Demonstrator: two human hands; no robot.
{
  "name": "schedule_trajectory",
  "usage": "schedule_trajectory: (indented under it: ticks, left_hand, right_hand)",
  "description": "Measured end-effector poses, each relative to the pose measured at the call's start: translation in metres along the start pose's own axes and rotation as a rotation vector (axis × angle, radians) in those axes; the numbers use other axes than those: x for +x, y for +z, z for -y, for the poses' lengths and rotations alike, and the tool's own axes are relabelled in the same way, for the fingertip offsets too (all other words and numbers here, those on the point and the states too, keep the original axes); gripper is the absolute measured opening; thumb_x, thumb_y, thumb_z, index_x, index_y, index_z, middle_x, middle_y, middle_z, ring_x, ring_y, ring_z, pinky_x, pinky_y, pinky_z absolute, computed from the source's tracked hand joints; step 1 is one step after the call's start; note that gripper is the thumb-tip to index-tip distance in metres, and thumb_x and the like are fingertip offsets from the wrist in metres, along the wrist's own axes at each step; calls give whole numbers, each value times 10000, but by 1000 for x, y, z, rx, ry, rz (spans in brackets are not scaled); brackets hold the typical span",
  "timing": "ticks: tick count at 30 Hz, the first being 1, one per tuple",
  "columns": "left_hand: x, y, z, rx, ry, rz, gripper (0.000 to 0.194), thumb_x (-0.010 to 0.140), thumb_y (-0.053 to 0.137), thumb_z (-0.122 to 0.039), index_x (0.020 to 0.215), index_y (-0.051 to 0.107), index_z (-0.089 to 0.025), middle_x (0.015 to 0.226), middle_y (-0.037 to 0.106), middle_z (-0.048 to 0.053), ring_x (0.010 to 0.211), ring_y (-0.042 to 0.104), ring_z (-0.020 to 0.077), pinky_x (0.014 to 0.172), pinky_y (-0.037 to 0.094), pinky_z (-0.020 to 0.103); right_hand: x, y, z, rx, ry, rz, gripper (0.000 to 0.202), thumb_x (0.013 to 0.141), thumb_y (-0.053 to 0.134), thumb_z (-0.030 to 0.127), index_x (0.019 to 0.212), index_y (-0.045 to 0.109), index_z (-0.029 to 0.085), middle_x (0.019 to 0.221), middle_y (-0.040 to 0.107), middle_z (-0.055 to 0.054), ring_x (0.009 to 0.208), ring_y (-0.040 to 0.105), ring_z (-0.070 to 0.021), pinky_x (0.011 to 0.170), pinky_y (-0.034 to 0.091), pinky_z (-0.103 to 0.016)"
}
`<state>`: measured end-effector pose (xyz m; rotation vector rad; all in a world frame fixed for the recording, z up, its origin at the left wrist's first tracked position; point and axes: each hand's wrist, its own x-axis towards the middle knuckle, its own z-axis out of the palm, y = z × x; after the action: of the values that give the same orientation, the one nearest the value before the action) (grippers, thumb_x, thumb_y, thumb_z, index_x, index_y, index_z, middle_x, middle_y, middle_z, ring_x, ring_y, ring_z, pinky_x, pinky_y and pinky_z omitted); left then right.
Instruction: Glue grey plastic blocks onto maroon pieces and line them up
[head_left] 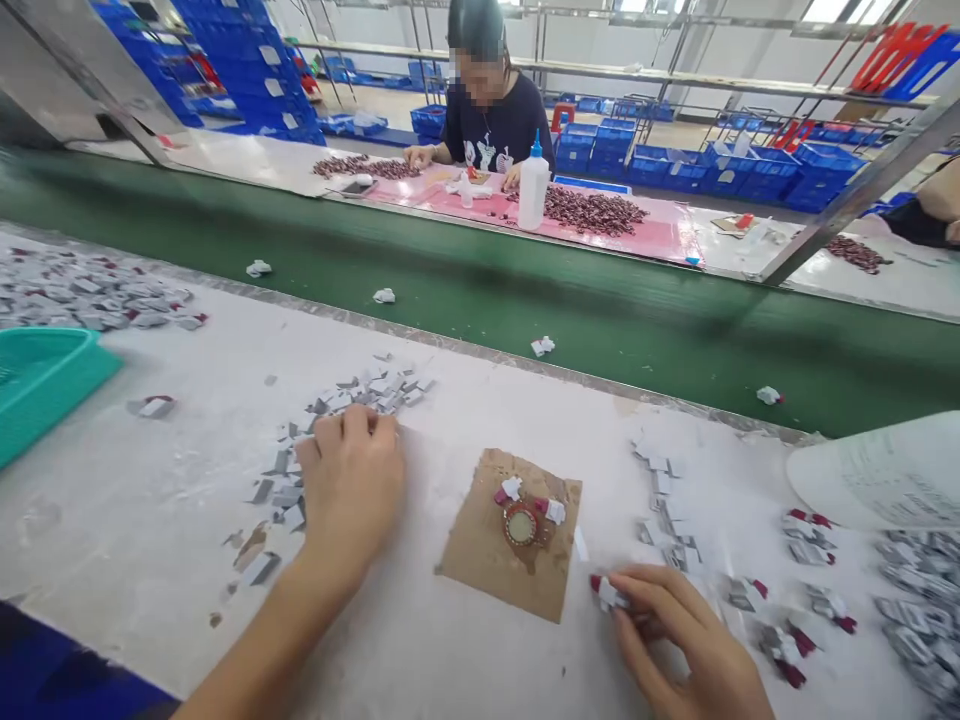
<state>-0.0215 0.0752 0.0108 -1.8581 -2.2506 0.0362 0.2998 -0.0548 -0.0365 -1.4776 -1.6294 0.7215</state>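
My left hand (356,480) rests with curled fingers at the edge of a pile of small grey-white blocks (386,385); its fingertips are hidden, so what they hold, if anything, does not show. Between thumb and fingers of my right hand (675,635) is a small white piece (609,594) with a dark red end. Between the hands lies a brown cardboard square (480,545). On it stand a round cap (520,524) with a red, beaded rim and two white-and-red pieces (555,511) beside it.
More grey and red pieces (787,640) lie at the right, near a white tub (877,470). A teal basket (52,380) is at the left. Beyond, a green conveyor (465,300) carries several small pieces. Across it a person (495,120) works behind a white bottle (533,190).
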Motion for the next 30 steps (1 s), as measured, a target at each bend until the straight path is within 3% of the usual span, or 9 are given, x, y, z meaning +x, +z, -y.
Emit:
schedule_trajectory:
  ticks: [4, 7, 11, 13, 18, 24, 30]
  left_hand:
    - [-5, -1, 3, -314, 10, 2, 314, 1006, 463, -250, 1110, 746, -161, 1293, 719, 224, 1253, 609, 476, 1011, 501, 602]
    - [-25, -9, 4, -645, 40, 83, 288, 1025, 508, -397, 1170, 709, -250, 1142, 796, 106, 1027, 744, 342, 889, 590, 464]
    - [-57, -16, -1, -960, 102, 183, 284, 984, 608, -509, 1069, 799, -317, 951, 768, 43, 820, 739, 259, 663, 598, 332]
    - [-68, -18, -7, -1041, 117, 246, 275, 992, 619, -502, 1054, 826, -332, 977, 765, 41, 838, 742, 247, 615, 595, 299]
    - [-79, -17, -16, -1136, 29, 231, 215, 977, 695, -474, 1090, 831, -351, 1096, 776, 26, 987, 762, 242, 814, 647, 309]
    - [-86, -12, -19, -1367, -147, 285, 245, 879, 848, -494, 1046, 822, -317, 1035, 801, 20, 820, 741, 209, 765, 655, 303]
    - [-84, -18, -24, -1433, -100, 358, 199, 911, 804, -480, 1023, 858, -325, 1031, 821, 37, 890, 756, 244, 807, 662, 332]
  right_hand:
    - [15, -2, 14, -81, -5, 31, 207, 1078, 626, 348, 1153, 799, 264, 847, 699, -27, 633, 680, -180, 618, 624, -288]
    - [23, -5, 23, -18, 81, 58, 223, 1045, 652, 340, 1150, 844, 297, 813, 675, -26, 643, 670, -200, 605, 612, -312]
    - [32, -5, 36, 213, 247, 43, 155, 980, 749, 352, 1041, 880, 297, 822, 716, -39, 693, 705, -219, 636, 649, -330]
    - [38, 0, 42, 337, 288, 18, 140, 964, 772, 339, 1034, 883, 290, 866, 757, -46, 711, 733, -220, 629, 663, -331]
    - [52, 23, 55, 363, 146, 43, 184, 980, 742, 239, 1042, 900, 312, 966, 855, -57, 820, 788, -239, 683, 687, -359]
    - [53, 37, 55, 341, 100, 52, 198, 1004, 723, 225, 1050, 898, 304, 1019, 876, -49, 864, 825, -237, 735, 706, -366]
    - [48, 41, 49, 337, 87, 41, 195, 1006, 720, 232, 1044, 897, 305, 1019, 877, -50, 879, 833, -243, 761, 714, -377]
